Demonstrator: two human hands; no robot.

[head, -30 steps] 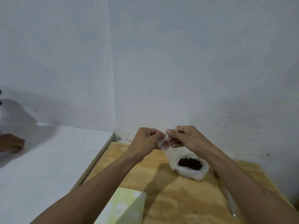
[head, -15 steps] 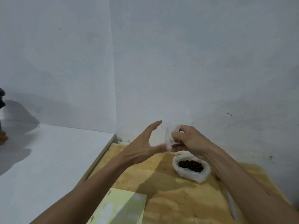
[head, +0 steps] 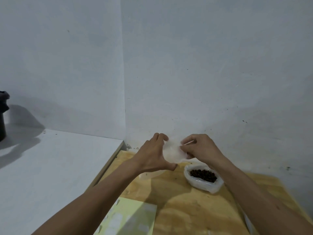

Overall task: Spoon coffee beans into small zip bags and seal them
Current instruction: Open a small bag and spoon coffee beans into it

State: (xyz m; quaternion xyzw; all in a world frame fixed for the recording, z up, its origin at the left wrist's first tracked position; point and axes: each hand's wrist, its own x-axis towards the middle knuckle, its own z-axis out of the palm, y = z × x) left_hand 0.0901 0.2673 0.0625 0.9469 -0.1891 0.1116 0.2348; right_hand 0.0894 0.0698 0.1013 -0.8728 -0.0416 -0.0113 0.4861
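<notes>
Zip bag (head: 172, 152), small and clear, was held up between both hands above the far end of the wooden table (head: 194, 212), blurred so that its mouth could not be made out. The left hand (head: 153, 156) was spread wide, fingers curving over the bag's left edge and thumb stretched underneath; whether it actually gripped the plastic could not be told. The right hand (head: 199, 147) pinched the bag's right edge between thumb and curled fingers.

Just below and to the right of the hands, an open white plastic bag of coffee beans (head: 203, 178) sat on the table, partly overlapped by the right forearm. A pale green sheet (head: 132, 217) lay at the near edge, under the left forearm. A thin clear strip of plastic (head: 249, 223) lay by the right arm. A dark object (head: 3, 116) stood at the far left on the white surface (head: 50, 167).

Half a second before, the left hand had been flat and open beside the bag; it had since closed round the bag's side, and the bag had been turned broader toward the camera.

The table was light plywood, butted against the white surface on its left. Plain pale walls with small marks met in a corner behind.
</notes>
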